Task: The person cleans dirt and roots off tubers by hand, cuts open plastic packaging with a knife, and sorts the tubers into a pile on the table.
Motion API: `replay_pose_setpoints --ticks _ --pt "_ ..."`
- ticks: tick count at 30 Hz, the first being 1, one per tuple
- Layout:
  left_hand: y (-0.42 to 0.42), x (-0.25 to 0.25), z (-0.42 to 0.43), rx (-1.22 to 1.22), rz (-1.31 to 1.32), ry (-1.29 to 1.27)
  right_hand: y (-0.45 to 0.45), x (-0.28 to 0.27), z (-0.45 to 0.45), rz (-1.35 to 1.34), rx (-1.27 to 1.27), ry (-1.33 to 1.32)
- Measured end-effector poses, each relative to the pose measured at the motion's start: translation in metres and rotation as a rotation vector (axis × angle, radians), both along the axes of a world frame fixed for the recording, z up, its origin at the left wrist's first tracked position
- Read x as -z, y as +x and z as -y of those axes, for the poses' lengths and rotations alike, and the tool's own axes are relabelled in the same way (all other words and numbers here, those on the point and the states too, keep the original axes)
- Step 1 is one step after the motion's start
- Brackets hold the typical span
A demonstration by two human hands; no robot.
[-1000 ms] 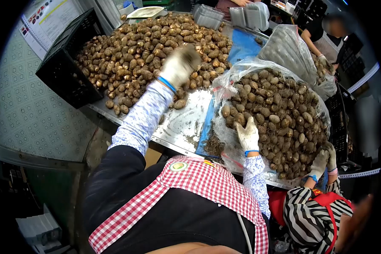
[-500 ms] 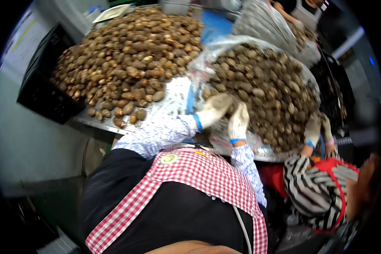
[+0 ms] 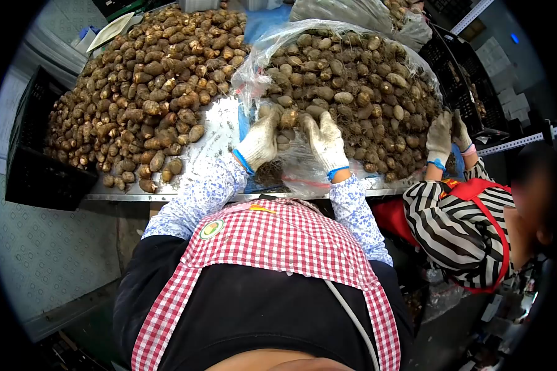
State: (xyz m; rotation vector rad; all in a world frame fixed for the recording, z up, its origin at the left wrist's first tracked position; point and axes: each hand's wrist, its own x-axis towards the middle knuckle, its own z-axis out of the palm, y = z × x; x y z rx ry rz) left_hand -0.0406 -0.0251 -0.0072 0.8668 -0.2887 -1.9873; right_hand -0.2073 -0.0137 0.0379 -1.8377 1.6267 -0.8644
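My left hand [image 3: 260,141], in a soiled white glove with a blue band, is closed against a brown taro [image 3: 288,119] at its fingertips. Just to the right, my right hand [image 3: 325,141] wears a similar glove, its thumb and fingers apart. Its fingertips are at the near edge of a heap of hairy, rooty taros [image 3: 365,102], close to one of them; whether they touch it I cannot tell. This heap lies in an opened clear plastic bag [image 3: 254,74]. To the left is a second heap of browner taros [image 3: 142,93] with fewer roots.
Both heaps rest on a metal table [image 3: 220,127]. A black crate [image 3: 40,151] leans at its left end; more black crates [image 3: 449,68] stand at the right. A co-worker in a striped top [image 3: 458,229] has gloved hands [image 3: 440,137] at the bagged heap's right side.
The view has shifted and sharpened, so the heaps appear slightly left and higher. My hands were close together and have moved apart, leaving a taro visible between them.
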Motion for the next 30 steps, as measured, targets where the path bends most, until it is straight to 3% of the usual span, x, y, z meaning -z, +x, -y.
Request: replay_pose_setpoints --ticks 2,3,5,8,12,15,17,19,22,26,28,30 --pt "-0.010 -0.007 -0.001 -0.046 0.380 -0.231 0.003 -0.024 -0.009 -0.009 -0.088 0.196" --pt "-0.009 -0.005 -0.004 -0.029 0.394 -0.324 0.011 -0.011 -0.006 -0.222 -0.020 0.033" --pt "-0.007 -0.003 -0.009 -0.008 0.415 -0.509 0.001 -0.003 -0.002 -0.212 -0.079 0.030" --pt "0.005 -0.005 -0.014 0.072 0.306 -0.511 -0.011 0.007 -0.003 -0.249 -0.245 -0.210" --pt "0.006 -0.003 -0.012 0.029 0.134 -0.444 -0.001 0.020 -0.015 -0.069 -0.294 -0.240" --pt "0.002 -0.002 -0.011 -0.122 -0.094 -0.159 -0.005 0.033 -0.018 -0.417 -0.336 -0.204" --pt "0.012 -0.004 -0.007 -0.060 -0.118 -0.301 -0.019 0.044 -0.020 -0.447 -0.252 -0.179" --pt "0.011 -0.011 -0.002 0.004 -0.190 -0.477 -0.016 0.036 -0.017 -0.075 -0.128 -0.138" --pt "0.005 0.011 -0.005 -0.024 -0.096 -0.421 -0.005 -0.010 -0.018 -0.284 -0.068 -0.199" --pt "-0.008 0.015 -0.006 -0.121 -0.019 -0.323 0.003 0.010 -0.004 -0.237 -0.075 -0.042" --pt "-0.011 -0.003 -0.011 -0.172 -0.019 -0.184 0.004 0.015 -0.009 -0.260 -0.141 -0.217" --pt "-0.001 0.012 -0.007 -0.015 -0.105 -0.135 0.001 0.017 -0.011 -0.388 -0.181 -0.355"
